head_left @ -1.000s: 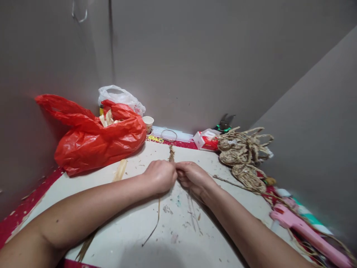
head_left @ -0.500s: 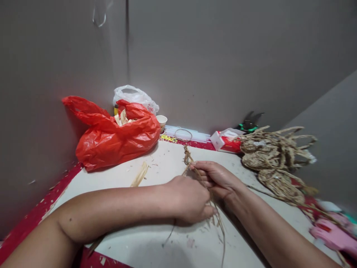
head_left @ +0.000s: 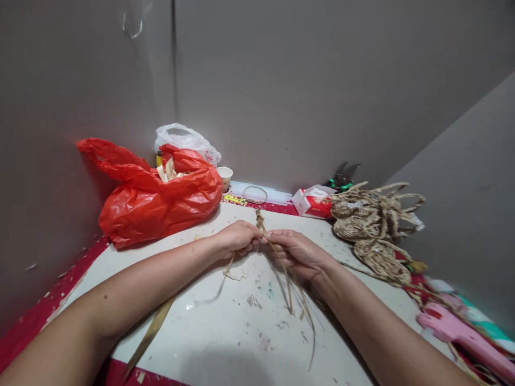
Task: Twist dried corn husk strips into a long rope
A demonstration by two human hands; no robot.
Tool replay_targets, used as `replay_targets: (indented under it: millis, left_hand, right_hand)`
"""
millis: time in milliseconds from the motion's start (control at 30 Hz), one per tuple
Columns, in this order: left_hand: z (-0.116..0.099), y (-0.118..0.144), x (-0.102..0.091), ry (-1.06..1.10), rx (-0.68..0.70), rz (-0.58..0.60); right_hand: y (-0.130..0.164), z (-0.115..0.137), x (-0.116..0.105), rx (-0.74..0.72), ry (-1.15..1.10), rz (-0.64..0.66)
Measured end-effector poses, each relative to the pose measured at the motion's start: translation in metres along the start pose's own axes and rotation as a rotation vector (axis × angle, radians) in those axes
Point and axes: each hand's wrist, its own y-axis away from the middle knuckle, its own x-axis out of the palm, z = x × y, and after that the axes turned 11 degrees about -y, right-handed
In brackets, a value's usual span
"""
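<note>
Evidently both hands, left hand (head_left: 237, 239) and right hand (head_left: 295, 252), pinch the straw braid (head_left: 260, 221) shut. Keep each grip close to the plait, strands (head_left: 293, 292) taut

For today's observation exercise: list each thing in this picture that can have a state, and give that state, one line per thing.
Left hand: closed, pinching the braid.
Right hand: closed on the braid's loose strands.
Straw braid: partly plaited, tip sticking up.
Red bag: open, strips showing at its mouth.
Paper cup: upright.
Woven straw pieces: piled together.
Pink glue gun: lying flat.
</note>
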Motion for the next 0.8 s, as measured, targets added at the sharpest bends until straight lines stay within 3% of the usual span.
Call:
replay_targets:
  millis: [200,333,667,800]
  left_hand:
    - [0.000,0.000,-0.005,-0.233,0.095,-0.114]
    - [0.004,-0.001,-0.005,-0.261,0.155,-0.165]
    - [0.005,-0.005,-0.001,-0.208,0.105,-0.313]
    - [0.004,-0.004,-0.003,-0.136,0.003,-0.262]
  right_hand:
    - [0.007,0.002,0.003,-0.013,0.140,0.030]
    - [0.009,0.001,0.006,-0.066,0.291,-0.006]
    - [0.013,0.003,0.002,-0.207,0.760,-0.151]
    - [0.015,0.010,-0.002,-0.202,0.847,-0.140]
